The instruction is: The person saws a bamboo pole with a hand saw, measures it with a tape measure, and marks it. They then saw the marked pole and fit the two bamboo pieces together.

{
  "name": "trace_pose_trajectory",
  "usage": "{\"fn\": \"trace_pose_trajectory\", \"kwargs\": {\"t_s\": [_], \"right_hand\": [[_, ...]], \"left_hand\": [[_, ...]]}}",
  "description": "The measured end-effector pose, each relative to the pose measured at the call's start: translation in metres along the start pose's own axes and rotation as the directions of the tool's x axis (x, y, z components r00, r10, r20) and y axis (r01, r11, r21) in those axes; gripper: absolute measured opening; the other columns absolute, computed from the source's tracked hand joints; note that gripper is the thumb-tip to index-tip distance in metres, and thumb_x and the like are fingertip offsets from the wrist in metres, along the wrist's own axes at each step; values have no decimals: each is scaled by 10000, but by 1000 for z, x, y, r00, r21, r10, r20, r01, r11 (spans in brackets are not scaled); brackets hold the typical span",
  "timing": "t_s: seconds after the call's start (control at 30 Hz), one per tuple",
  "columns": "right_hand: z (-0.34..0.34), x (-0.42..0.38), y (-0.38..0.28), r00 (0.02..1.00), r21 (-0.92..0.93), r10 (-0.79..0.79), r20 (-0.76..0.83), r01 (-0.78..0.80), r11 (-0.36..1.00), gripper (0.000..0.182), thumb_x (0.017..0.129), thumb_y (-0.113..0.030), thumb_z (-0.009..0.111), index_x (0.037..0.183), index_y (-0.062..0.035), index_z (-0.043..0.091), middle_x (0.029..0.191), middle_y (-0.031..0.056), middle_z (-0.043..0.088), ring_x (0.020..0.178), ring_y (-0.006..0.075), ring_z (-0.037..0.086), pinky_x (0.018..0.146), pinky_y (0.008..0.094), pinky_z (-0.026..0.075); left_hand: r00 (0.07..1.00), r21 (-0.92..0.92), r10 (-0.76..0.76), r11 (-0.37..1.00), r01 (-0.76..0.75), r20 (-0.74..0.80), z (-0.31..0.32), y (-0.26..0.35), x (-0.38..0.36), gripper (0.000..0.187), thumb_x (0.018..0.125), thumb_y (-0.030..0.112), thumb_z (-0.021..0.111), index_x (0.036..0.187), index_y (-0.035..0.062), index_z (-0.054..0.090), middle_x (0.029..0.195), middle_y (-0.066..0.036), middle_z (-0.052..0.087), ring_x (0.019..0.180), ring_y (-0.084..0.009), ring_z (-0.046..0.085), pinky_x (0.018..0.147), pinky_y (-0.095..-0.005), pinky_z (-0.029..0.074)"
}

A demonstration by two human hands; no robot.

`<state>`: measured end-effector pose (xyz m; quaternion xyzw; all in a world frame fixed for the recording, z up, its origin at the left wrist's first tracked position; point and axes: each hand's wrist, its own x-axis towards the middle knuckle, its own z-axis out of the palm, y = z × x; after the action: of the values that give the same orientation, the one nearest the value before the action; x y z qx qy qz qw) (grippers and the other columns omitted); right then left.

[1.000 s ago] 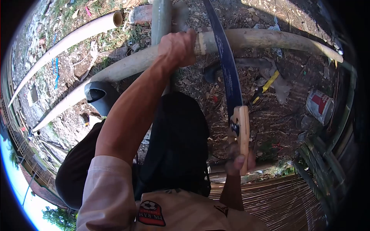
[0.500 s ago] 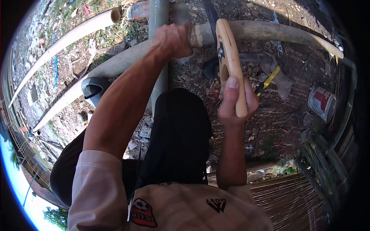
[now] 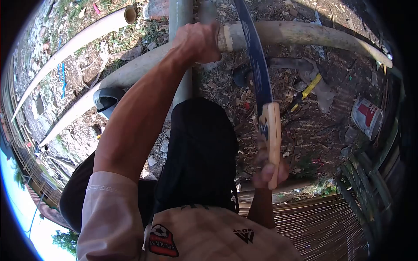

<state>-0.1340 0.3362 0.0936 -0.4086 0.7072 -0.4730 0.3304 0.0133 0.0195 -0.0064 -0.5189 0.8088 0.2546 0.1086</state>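
Note:
My left hand (image 3: 197, 42) is wrapped round a long bamboo pole (image 3: 296, 33) that runs crosswise in front of me. Just right of that hand is a pale ring at a joint of the bamboo. My right hand (image 3: 269, 172) grips the wooden handle of a hand saw (image 3: 260, 71), low and close to my body. The saw's dark blade lies across the pole, right of my left hand. Under the crosswise pole, an upright-running pole (image 3: 185, 82) stretches away from beside my knee.
Another cut bamboo pole (image 3: 74, 43) lies at the left. On the dirt to the right are a yellow-and-black tool (image 3: 307, 92) and a white-and-red can (image 3: 367, 117). Bamboo stalks (image 3: 361, 191) and thin slats (image 3: 309, 217) fill the lower right. My knee (image 3: 202, 143) is below the pole.
My right hand has drawn the saw back toward my body, so much more of the blade shows. My left hand has stayed on the bamboo pole.

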Motion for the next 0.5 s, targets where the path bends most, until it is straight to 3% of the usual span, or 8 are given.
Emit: {"fn": "trace_pose_trajectory", "kwargs": {"t_s": [0.03, 0.1, 0.17, 0.23, 0.33, 0.4, 0.43, 0.5], "right_hand": [[-30, -47, 0, 999, -14, 2, 39, -2, 1000, 607, 1055, -455, 476, 839, 105, 569, 706, 210, 614, 914, 360, 722, 856, 461, 617], [-23, -39, -1, 1000, -14, -19, 7, 19, 1000, 593, 1050, -445, 482, 842, 103, 574, 706, 197, 619, 887, 340, 721, 849, 457, 619], [7, 4, 11, 985, -100, -149, -82, 141, 985, 507, 1004, -384, 579, 823, 83, 659, 655, 124, 665, 573, 219, 672, 535, 324, 523], [51, 98, 6, 997, -26, -37, -74, 35, 999, 442, 1009, -341, 587, 802, 48, 615, 629, 82, 613, 547, 172, 590, 536, 315, 460], [19, 20, 13, 995, -16, -45, -93, 44, 999, 497, 1034, -388, 542, 834, 61, 612, 704, 120, 646, 613, 199, 626, 598, 338, 516], [-37, -71, 3, 996, -286, 58, -74, -77, 955, 552, 1029, -432, 508, 845, 81, 590, 751, 181, 652, 676, 251, 660, 681, 397, 580], [-43, -81, -14, 991, -607, 125, -53, -131, 784, 580, 1026, -454, 491, 851, 91, 579, 774, 211, 655, 708, 277, 677, 722, 426, 612], [-11, -24, 7, 998, -174, -26, -55, 16, 985, 519, 1021, -401, 526, 841, 77, 619, 694, 139, 636, 611, 225, 645, 609, 353, 547]], "left_hand": [[1000, 9, 10, 1000, -10, 3, 3, 1, 1, 551, 686, 306, 817, 1176, 114, 654, 977, -199, 763, 957, -405, 741, 867, -493, 585], [1000, 32, 19, 999, -20, 15, 8, 0, 0, 560, 683, 311, 817, 1184, 118, 658, 978, -199, 764, 956, -405, 742, 866, -493, 585], [1000, 4, 0, 1000, 0, -10, 14, 6, -1, 565, 671, 307, 817, 1184, 118, 670, 977, -202, 763, 959, -400, 743, 874, -491, 585], [999, 8, 19, 1000, -18, -41, 9, 1, 3, 556, 666, 303, 817, 1171, 120, 675, 972, -198, 763, 954, -402, 744, 875, -490, 587], [999, 3, 26, 1000, -26, 27, 11, -1, -10, 540, 657, 297, 818, 1150, 122, 681, 967, -195, 765, 948, -403, 745, 877, -487, 590], [1000, -9, 27, 1000, -27, 10, 9, 2, 5, 534, 654, 296, 817, 1141, 122, 683, 966, -196, 765, 947, -403, 746, 879, -485, 591], [1000, -1, -3, 1000, 3, 0, 13, 0, 5, 541, 657, 303, 815, 1149, 121, 680, 973, -197, 764, 956, -403, 745, 881, -482, 590], [1000, 7, 5, 1000, -5, -11, 15, 7, 7, 549, 660, 311, 813, 1156, 120, 678, 979, -198, 764, 965, -404, 744, 883, -479, 589]]}}
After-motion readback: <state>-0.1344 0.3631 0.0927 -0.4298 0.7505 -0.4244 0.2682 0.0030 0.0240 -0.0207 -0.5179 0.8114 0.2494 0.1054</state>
